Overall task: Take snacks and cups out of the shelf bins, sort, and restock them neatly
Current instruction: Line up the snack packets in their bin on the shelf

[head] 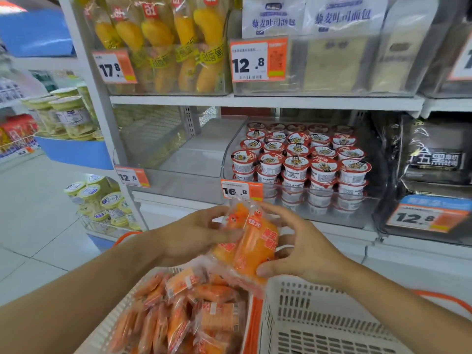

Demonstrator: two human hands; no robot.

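Observation:
Both of my hands hold a small bundle of orange snack packets (249, 241) above two baskets. My left hand (196, 232) grips the bundle from the left, and my right hand (298, 247) curls round it from the right. Below it, the left white basket (120, 310) holds several more orange snack packets (184, 318). On the middle shelf a clear bin (178, 172) stands empty, with a 12.8 price tag on its front. Beside it on the right, another clear bin (367, 208) is filled with rows of red-and-white lidded cups (298, 162).
The right white basket (319, 318) looks empty. The top shelf carries yellow cake packs (166, 44) and bread bags (332, 47). A black bread bag (431, 162) sits at the right. A blue side rack (74, 152) with jars stands left, over tiled floor (38, 226).

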